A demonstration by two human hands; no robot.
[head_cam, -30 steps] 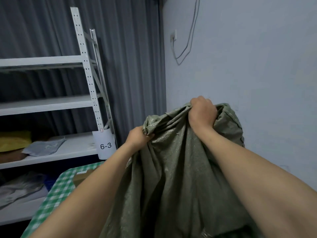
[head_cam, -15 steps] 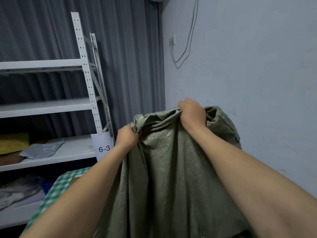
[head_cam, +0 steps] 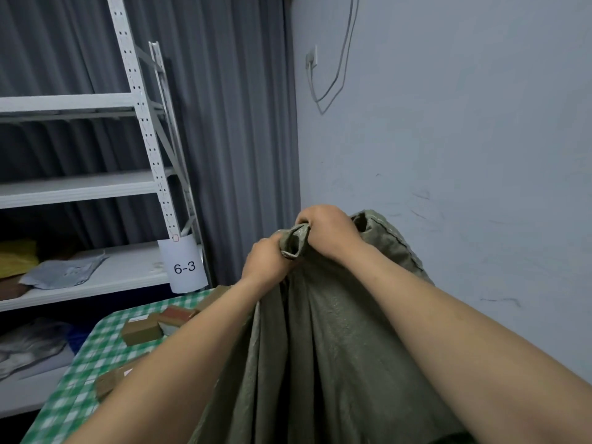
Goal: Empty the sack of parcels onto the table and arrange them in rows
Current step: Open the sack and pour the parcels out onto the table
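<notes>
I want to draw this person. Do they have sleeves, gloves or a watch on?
No. The left hand and right hand wear no gloves, and no rings show. The left arm and right arm are uncovered as far as the picture shows: no sleeves, watch or bracelet.

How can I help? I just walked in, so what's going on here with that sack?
A person's bare hands, left grip and right grip, hold a green sack up by its bunched fabric at the checked table. A few brown parcels lie loose on the table at the left, not yet in rows. What remains inside the sack cannot be seen.
</notes>
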